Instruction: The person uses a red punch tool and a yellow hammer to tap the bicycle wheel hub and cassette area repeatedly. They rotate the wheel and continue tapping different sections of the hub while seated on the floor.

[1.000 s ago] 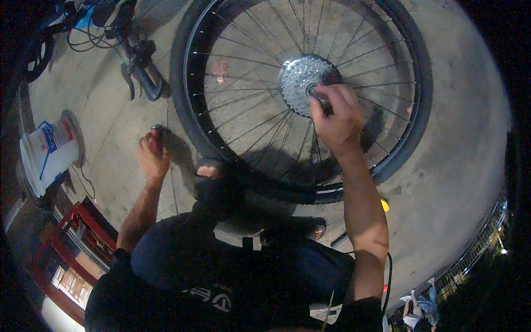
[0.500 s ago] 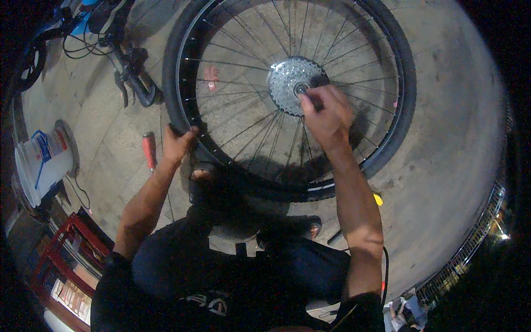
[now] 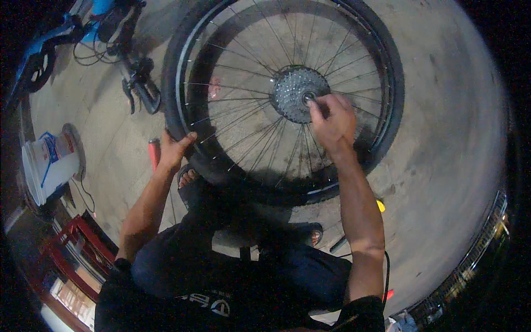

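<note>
A bicycle wheel (image 3: 176,88) with a black tyre and thin spokes is in front of me, tilted. At its centre sits a grey sprocket cassette (image 3: 293,91). The fingers of my right hand (image 3: 334,120) pinch at the axle end (image 3: 309,98) in the middle of the cassette; the fingertips partly hide it. On the tyre's left side, my left hand (image 3: 176,150) grips the rubber, its thumb lying over the tyre toward the rim.
A red-handled tool (image 3: 154,154) lies beside my left hand. Farther left stand a white bucket (image 3: 61,169) and a red metal frame (image 3: 66,249). Blue bicycle parts with a handlebar (image 3: 145,91) lie at the upper left. A yellow object (image 3: 380,206) is beyond my right forearm.
The wheel has tilted a little and its hub sits slightly lower and to the right. My right hand has moved with the hub, still at the axle; my left hand stays on the tyre.
</note>
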Demonstrator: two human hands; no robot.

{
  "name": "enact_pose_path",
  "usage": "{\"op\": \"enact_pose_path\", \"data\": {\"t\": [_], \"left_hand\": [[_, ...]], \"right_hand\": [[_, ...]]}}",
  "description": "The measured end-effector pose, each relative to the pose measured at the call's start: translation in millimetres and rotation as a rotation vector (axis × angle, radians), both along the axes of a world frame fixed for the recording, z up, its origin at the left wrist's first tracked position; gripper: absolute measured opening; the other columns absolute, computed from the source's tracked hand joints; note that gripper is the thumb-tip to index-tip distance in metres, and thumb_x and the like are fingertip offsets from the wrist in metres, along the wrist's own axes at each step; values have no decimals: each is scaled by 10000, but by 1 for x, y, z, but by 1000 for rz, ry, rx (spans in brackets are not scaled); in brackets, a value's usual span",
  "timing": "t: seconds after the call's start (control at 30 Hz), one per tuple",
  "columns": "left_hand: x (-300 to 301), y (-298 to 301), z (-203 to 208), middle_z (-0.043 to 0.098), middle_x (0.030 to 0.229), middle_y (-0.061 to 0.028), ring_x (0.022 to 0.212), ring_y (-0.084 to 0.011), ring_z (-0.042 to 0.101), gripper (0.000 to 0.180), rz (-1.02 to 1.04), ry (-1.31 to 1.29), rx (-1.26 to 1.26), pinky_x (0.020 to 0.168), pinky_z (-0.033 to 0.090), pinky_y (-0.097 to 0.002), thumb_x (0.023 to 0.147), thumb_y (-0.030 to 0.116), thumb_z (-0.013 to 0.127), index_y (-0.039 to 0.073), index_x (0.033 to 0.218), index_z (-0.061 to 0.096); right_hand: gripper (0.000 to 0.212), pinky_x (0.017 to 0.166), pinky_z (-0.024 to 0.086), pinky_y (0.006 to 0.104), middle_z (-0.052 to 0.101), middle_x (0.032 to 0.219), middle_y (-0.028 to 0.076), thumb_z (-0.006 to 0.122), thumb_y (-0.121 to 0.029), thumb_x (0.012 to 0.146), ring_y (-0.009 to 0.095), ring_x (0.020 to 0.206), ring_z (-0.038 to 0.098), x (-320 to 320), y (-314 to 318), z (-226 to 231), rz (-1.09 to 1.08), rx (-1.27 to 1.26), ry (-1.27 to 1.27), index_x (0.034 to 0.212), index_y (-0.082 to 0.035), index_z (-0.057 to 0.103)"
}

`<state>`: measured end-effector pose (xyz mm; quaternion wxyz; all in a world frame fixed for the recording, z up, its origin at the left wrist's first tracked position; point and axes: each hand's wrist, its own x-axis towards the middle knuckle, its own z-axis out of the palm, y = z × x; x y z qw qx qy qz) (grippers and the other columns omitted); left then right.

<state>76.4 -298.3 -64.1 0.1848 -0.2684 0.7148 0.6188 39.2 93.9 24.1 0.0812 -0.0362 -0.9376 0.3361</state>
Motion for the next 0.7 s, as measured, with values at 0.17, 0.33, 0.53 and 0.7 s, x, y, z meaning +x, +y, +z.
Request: {"op": "enact_pose_path", "data": {"t": [0.17,0.33,0.53,0.7], "left_hand": [[0,4,21,605,1067,-116,934,-220,616,595,84,-13,32,805,521,-361,785,134,798,10,1226,418],[-8,-7,39,616,976,-85,848,-194,613,481,40,-2,100,723,520,-327,816,196,753,9,1181,502],[-16,3,56,633,956,-78,780,-178,614,515,72,-12,-11,710,519,-315,793,224,756,7,1195,519],[-5,0,63,644,973,-85,798,-180,624,570,104,22,-24,725,521,-319,761,225,793,11,1211,518]], "right_hand": [[190,723,516,384,668,877,94,758,-154,781,294,814,642,1,-10,-4,-93,-57,-30,930,-84,663],[196,729,534,391,687,908,119,730,-196,834,303,806,669,-1,-7,-2,-188,-87,-218,966,-63,675],[238,742,538,390,695,914,142,720,-233,853,296,812,679,-12,6,-15,-142,-77,-177,999,-49,681],[236,746,537,377,697,906,155,731,-225,854,286,813,686,-6,4,-7,-210,-85,-190,996,-44,680]]}}
